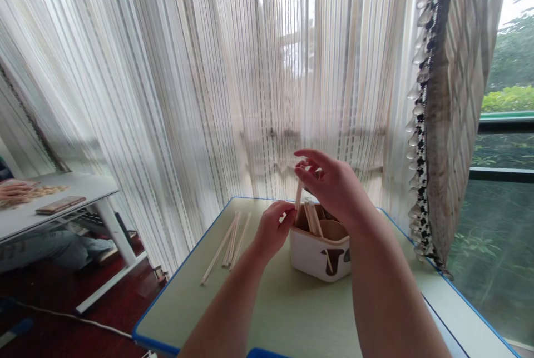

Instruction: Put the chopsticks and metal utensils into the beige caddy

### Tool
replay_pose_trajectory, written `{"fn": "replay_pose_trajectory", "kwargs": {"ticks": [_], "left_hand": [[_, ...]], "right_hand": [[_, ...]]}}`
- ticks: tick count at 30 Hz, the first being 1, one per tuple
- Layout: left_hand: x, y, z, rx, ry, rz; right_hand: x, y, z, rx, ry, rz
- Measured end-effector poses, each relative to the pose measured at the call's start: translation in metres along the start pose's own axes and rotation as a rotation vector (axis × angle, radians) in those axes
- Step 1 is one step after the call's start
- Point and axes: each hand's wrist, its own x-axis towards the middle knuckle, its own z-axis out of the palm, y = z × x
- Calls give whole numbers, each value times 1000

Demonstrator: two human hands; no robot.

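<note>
A white holder (pixel 317 255) with dark patches stands on a pale green table (pixel 258 313). Several wooden chopsticks stand tilted inside it. My right hand (pixel 329 183) hovers above the holder, its fingertips pinched on one upright chopstick (pixel 298 194). My left hand (pixel 273 230) is curled at the holder's left rim, fingers closed near the same stick. Loose chopsticks (pixel 229 244) lie flat on the table to the left of my left hand.
A sheer striped curtain (pixel 208 80) hangs right behind the table, with a heavier beaded drape (pixel 450 102) at the right. A white desk (pixel 54 202) with small items stands at the far left, a person's legs beneath it. The table has a blue edge.
</note>
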Motion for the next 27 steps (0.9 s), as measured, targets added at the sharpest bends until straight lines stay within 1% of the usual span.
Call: {"fn": "replay_pose_trajectory", "kwargs": {"ticks": [4,10,14,16,18,21,24,27], "left_hand": [[-3,-2,0,85,46,20],[-4,-10,1,64,55,-36],[-4,-11,4,51,64,-62],[-4,-11,5,11,87,-100],[-4,-10,6,-29,114,-119],[-3,-10,5,-35,159,-112],[-1,-12,2,-46,203,-145],[1,-13,1,-77,206,-172]], "right_hand": [[0,3,5,-26,12,-18],[-1,8,4,26,36,-20],[0,8,6,-41,47,-34],[0,7,11,-91,79,-51],[0,4,17,-137,83,-49],[-1,0,26,-201,24,-27],[-1,-2,32,-258,-53,-33],[-1,-1,35,-295,-89,-50]]}}
